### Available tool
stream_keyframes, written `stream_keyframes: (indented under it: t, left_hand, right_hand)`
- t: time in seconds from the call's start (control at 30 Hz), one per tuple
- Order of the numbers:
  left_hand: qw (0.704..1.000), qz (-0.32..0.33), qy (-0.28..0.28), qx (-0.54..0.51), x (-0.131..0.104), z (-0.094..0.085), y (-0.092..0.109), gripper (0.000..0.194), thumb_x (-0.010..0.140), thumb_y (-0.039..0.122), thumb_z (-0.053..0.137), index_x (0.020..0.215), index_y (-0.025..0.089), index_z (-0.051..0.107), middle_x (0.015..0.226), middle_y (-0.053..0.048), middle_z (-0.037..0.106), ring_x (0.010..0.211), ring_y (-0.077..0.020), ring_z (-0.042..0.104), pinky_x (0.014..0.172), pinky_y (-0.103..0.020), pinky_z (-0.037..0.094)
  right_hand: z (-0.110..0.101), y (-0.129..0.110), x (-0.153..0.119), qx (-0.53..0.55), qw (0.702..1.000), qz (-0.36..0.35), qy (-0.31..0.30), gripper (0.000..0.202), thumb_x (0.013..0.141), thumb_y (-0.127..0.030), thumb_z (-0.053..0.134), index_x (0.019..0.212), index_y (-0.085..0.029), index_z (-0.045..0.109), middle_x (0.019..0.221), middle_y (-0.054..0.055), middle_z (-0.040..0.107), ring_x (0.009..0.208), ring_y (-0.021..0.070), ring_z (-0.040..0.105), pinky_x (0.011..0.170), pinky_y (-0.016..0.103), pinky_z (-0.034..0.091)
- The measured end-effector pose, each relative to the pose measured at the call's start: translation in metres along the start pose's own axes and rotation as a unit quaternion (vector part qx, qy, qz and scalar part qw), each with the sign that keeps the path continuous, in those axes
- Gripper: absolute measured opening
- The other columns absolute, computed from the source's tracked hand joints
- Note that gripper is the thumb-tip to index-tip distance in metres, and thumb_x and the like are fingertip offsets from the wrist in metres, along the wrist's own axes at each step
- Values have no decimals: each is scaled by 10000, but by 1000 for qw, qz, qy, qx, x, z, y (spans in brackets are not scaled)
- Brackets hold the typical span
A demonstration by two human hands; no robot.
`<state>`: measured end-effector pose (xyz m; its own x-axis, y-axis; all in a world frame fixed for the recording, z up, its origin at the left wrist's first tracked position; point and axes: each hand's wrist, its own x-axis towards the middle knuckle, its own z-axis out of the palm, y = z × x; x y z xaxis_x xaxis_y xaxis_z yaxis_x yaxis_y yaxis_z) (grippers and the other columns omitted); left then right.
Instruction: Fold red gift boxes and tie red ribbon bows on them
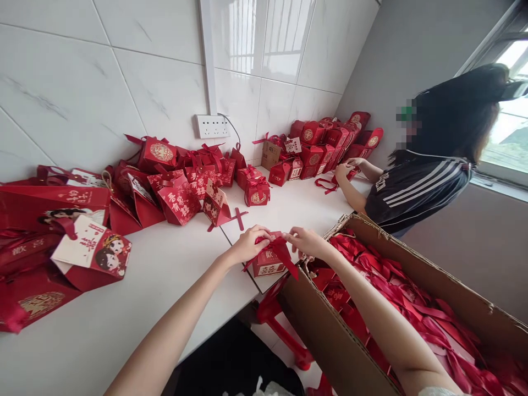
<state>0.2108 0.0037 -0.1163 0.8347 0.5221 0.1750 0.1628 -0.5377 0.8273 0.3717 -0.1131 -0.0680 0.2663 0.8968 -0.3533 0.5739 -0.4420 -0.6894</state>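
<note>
A small red gift box with light printed characters stands upright near the front edge of the white table. Dark red ribbon crosses its top, and one long tail hangs over its right side. My left hand has its fingers closed on the ribbon at the box's upper left. At the upper right, my right hand pinches the ribbon too, thumb and index finger together. The knot or bow between the hands is too small to make out.
Many red gift boxes line the wall on the white table. To the right, a cardboard carton holds more red boxes and ribbons. A person works at the far right end. A red stool stands below.
</note>
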Motion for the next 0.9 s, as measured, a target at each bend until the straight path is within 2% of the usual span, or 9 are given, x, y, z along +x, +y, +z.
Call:
stream_keyframes:
  t: [0.03,0.1,0.23,0.33,0.43,0.5,0.73,0.9]
  left_hand:
    - [1000,-1,6,-1,-1,0,0,167,809,247,520,813,238,687,1107,-43,614,1043,-203,601,965,-360,443]
    - [1000,-7,31,1,-4,1,-1,148,801,243,524,807,237,672,1104,-39,611,1036,-195,602,953,-344,449]
    - [986,-52,155,18,-12,7,-5,139,772,288,554,878,207,594,1045,-70,583,1062,-227,549,974,-390,408]
    - [970,-104,221,22,-18,15,-7,182,766,380,550,780,201,523,840,-53,578,855,-230,577,822,-392,462]
    - [966,-132,224,2,-22,20,-7,218,770,401,532,672,217,468,639,6,543,618,-182,550,624,-314,457]
    - [964,-136,229,-19,-24,23,-6,209,782,394,514,677,219,467,602,21,537,573,-166,541,570,-283,437]
    - [948,-117,285,-83,-32,34,-7,120,836,329,451,872,218,474,779,-13,600,734,-168,604,682,-289,476]
    - [942,-100,306,-99,-32,39,-9,94,845,306,437,888,223,438,781,-9,570,749,-159,596,727,-293,477]
  right_hand:
    - [2,1,5,-2,1000,-17,25,371,803,-535,578,708,-190,480,550,-14,592,355,92,516,294,184,355]
    - [8,4,12,4,999,-34,27,362,800,-509,590,674,-190,472,560,-28,575,349,79,502,317,184,349]
    - [20,13,17,29,998,-50,27,419,831,-538,488,605,-192,426,588,-20,556,423,100,554,384,202,385]
    - [22,18,17,31,996,-71,41,433,804,-556,482,578,-193,419,578,-22,515,527,110,547,487,215,407]
    - [20,21,16,17,995,-89,49,455,767,-580,489,544,-190,415,540,-36,457,532,96,444,532,231,357]
    - [18,22,15,10,994,-94,49,471,751,-608,469,542,-190,414,529,-43,426,527,92,384,530,238,322]
    - [13,21,11,-17,995,-93,34,480,732,-625,466,544,-185,422,524,-54,368,526,84,314,522,239,265]
    - [11,19,10,-40,995,-86,30,481,730,-627,484,550,-186,414,509,-64,336,510,78,291,502,235,241]
